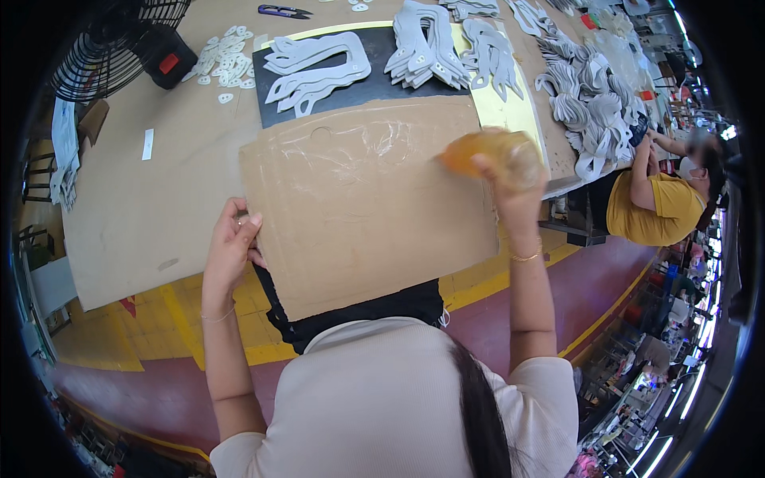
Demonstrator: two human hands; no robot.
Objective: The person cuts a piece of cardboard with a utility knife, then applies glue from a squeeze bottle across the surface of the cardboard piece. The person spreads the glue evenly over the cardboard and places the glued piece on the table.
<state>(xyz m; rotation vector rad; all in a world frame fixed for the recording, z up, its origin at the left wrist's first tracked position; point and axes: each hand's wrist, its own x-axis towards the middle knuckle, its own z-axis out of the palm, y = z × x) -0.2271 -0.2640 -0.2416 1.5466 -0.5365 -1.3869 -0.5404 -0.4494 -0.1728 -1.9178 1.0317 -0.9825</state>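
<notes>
Nearest the camera, the person's pale shirt (374, 398) and dark hair (478, 406) filled the lower frame, both forearms rising from it. The left hand (231, 243) was closed on the left edge of a brown cardboard sheet (358, 199), fingers curled over the edge, thumb side toward the sheet. The cardboard sat tilted, its near corner hanging past the table edge over a black cloth (358, 312) that drooped below it. The right hand (510, 187) was wrapped around a blurred orange-yellow bottle (490, 155), held at the cardboard's upper right corner; whether the bottle touched the sheet could not be told. A gold bracelet (526, 256) ringed the right wrist. Beyond the cardboard, a black mat (382, 48) lay on the brown table (135, 199) with grey cut-out pieces (315, 72) stacked on it, a yellow sheet (510, 111) beside it. Small white oval pieces (223, 60) lay scattered farther left, near a black fan (119, 40). Scissors (283, 11) lay at the far edge. To the right, more grey pieces (586, 103) were heaped, and another person in a yellow shirt (653, 207) sat at the table's end.
</notes>
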